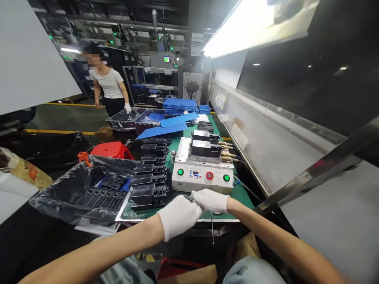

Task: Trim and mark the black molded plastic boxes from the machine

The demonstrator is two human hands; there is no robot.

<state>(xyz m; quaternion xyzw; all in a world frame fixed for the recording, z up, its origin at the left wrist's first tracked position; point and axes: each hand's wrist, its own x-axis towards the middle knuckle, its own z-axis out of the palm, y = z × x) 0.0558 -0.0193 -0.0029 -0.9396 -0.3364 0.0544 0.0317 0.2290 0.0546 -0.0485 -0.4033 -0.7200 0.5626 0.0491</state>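
Observation:
Both of my hands wear white gloves and meet at the near edge of the bench. My right hand (211, 200) grips a thin metal tool (189, 198), whose shaft shows between the gloves. My left hand (179, 216) lies against the tool, but its fingers are partly hidden. A thin metal rod (212, 227) hangs below my right hand, and I cannot tell whether it belongs to the tool. Just beyond my hands stands a white control unit (201, 175) with green buttons, a red stop button and a small display. Black blocks (205, 148) with brass fittings sit on its top plate.
A row of black moulded parts (149, 197) lies on the green bench mat (180, 156). A plastic-lined bin (89, 193) of black parts stands to the left. Blue sheets (162, 130) lie further back. A gloved co-worker (108, 83) stands beyond a second lined bin (130, 120).

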